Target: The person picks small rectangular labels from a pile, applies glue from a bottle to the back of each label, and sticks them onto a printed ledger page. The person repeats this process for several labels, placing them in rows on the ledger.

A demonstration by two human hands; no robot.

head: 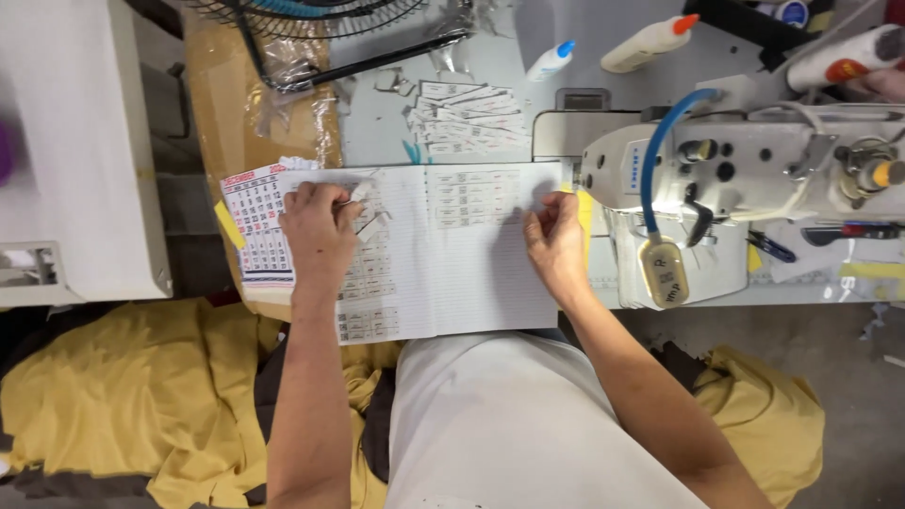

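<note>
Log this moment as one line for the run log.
left hand: pressing labels on notebook | right hand: on right page | sewing machine beside

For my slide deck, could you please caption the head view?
Both hands, left and right, rest on an open notebook pasted with small labels, beside a sewing machine.

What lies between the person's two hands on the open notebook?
In the head view, between the left hand and the right hand lie the notebook pages, with rows of small labels stuck near the top.
</note>
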